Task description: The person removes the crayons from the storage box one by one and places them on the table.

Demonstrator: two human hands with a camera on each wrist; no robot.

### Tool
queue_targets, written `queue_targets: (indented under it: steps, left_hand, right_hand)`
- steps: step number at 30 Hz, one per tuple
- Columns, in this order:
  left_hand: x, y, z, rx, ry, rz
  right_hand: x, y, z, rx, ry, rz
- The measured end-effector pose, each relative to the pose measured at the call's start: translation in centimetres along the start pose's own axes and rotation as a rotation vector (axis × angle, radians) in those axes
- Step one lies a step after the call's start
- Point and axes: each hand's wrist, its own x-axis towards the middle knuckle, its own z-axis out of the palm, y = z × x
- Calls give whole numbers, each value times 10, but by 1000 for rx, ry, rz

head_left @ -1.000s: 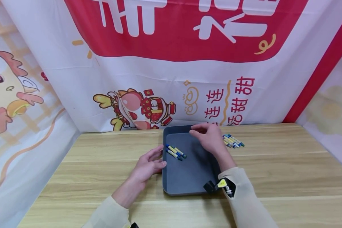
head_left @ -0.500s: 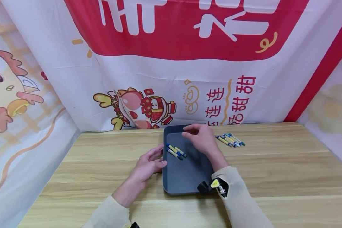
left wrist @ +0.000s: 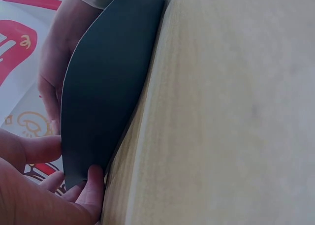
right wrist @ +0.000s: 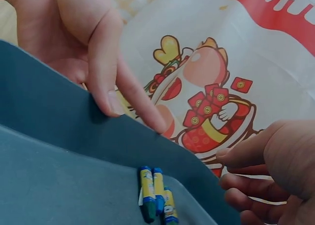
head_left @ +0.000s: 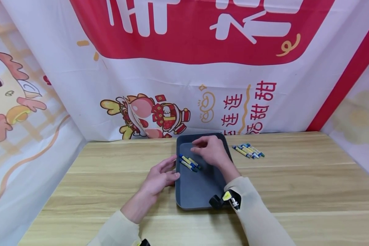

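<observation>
In the head view, my left hand (head_left: 158, 176) is at the left wall of a dark grey tray (head_left: 200, 194). Its thumb comes over the rim and its fingers lie along the outer side, so it grips the wall lightly. Inside the tray, near that wall, lie 3 yellow-and-blue crayons (head_left: 189, 163), seen also as crayons (right wrist: 155, 193) in the right wrist view. Over the tray's far part hovers my right hand (head_left: 210, 150), thumb and fingers bent toward each other. I cannot tell whether anything is between its fingertips.
Several more crayons (head_left: 248, 150) lie side by side on the wooden table (head_left: 295, 191), right of the tray. A printed cloth backdrop (head_left: 160, 78) rises just behind the tray's far end. Side cloths (head_left: 21, 136) hang at the table's edges.
My right hand has moved left over the tray, away from the crayons on the table, and is closer to those inside. My left hand and the tray stay in place.
</observation>
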Motion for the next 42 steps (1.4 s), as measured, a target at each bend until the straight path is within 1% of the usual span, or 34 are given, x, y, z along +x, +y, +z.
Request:
queue_targets:
  steps: [9, 12, 15, 25, 34, 42]
  left_hand:
    - [1, -2, 0, -1, 1, 2]
    - [1, -3, 0, -3, 1, 1]
    - [2, -3, -1, -4, 1, 2]
    - [-1, -2, -1, -10, -8, 14]
    - [-2, 0, 0, -18, -10, 18]
    - [-1, 0, 0, -9, -7, 7]
  right_hand:
    - [3, 6, 6, -4, -55, 83]
    - [4, 8, 7, 4, -72, 98]
    - [4, 10, 8, 6, -85, 105]
    - [4, 11, 10, -35, -104, 133]
    - [5, 12, 11, -73, -157, 137]
    - [7, 12, 13, -104, -156, 166]
